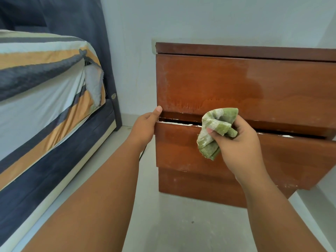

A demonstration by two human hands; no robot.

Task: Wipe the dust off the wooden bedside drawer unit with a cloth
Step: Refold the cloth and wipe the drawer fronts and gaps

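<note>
open floor (174, 224): bare strip between bed (45, 99) and drawer unit (245, 84), passable. narrow slot above lower drawer (181, 148): left hand (145, 128) holds its left corner; right hand (236, 142) with bunched cloth (216, 128) blocks the middle. wall (200, 19) close behind.

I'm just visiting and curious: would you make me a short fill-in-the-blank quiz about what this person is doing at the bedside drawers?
1. The right hand holds a bunched ____ cloth.
2. The left hand grips the left edge of the ____ drawer, which is pulled slightly open.
3. The drawer unit is made of ____.
4. Left of the drawer unit stands a ____ with striped sheets.

Missing words: green; lower; wood; bed
</note>
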